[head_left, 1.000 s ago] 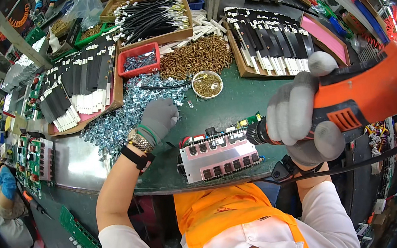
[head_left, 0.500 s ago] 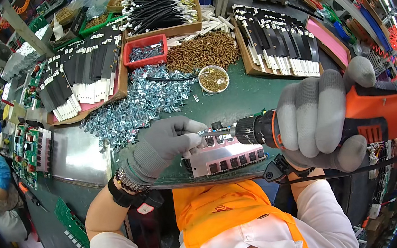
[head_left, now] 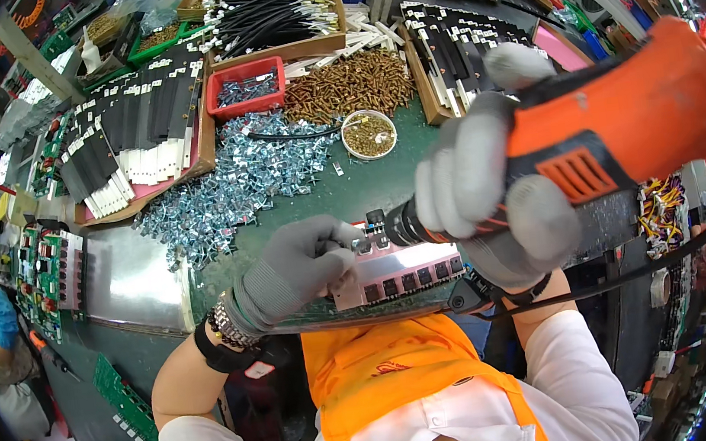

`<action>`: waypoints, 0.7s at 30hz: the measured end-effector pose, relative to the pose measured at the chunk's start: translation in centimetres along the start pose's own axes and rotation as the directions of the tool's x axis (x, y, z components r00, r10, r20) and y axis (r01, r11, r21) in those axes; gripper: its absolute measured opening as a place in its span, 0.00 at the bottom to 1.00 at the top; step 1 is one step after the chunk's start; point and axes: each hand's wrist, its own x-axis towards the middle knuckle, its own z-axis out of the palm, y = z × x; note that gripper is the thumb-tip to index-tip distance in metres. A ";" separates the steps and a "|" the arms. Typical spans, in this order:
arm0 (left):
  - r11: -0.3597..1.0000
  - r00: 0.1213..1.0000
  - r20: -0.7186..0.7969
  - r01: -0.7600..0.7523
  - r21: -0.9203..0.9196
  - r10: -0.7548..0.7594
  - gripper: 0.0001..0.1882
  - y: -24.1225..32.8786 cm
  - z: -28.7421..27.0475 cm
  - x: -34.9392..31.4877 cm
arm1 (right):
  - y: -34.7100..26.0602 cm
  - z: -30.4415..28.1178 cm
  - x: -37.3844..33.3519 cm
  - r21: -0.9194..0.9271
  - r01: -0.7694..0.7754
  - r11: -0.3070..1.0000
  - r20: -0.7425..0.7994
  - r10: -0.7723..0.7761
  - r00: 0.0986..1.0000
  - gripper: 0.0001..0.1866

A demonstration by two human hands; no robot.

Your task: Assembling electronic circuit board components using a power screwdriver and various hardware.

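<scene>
My right hand [head_left: 488,183], in a grey and white glove, is wrapped round an orange and black power screwdriver [head_left: 628,115]. The tool slants down to the left, its black chuck [head_left: 406,223] close over a circuit board assembly with a silver metal plate [head_left: 414,259] and a row of black components. My gloved left hand [head_left: 297,266] is at the board's left end, thumb and fingers closed together. Anything pinched between them is too small to make out. The screwdriver's bit is hidden from view.
Beyond the board lie a heap of small metal clips [head_left: 235,177], brass-coloured screws [head_left: 355,85] and a white tub of small screws [head_left: 369,135]. A red bin [head_left: 246,88] and boxes of black-and-white strips [head_left: 133,128] stand behind. Another person's blue-gloved hand [head_left: 3,317] is at far left.
The screwdriver has tilted, its rear end swinging up and its chuck moving left and slightly down over the board. My left hand stays near the board's left end.
</scene>
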 end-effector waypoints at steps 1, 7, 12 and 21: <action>0.996 0.999 0.039 -0.005 0.086 0.001 0.13 0.4 -0.1 -0.1 | 0.4 -0.4 0.0 0.005 -0.017 1.000 0.008 0.017 1.000 0.38; 0.881 0.987 0.055 -0.157 0.445 0.148 0.18 -0.9 0.3 -0.2 | 1.5 -0.8 -0.2 0.018 -0.070 0.997 -0.039 0.071 0.997 0.35; 0.719 0.962 -0.018 -0.193 0.667 0.274 0.24 -0.6 1.2 -1.0 | 1.4 -1.2 -0.2 0.072 -0.105 0.992 -0.028 0.107 0.994 0.30; 0.243 0.711 0.094 -0.358 0.902 0.697 0.35 -3.3 1.8 -1.4 | 1.5 -1.2 0.2 0.035 -0.118 0.992 -0.003 0.118 0.993 0.30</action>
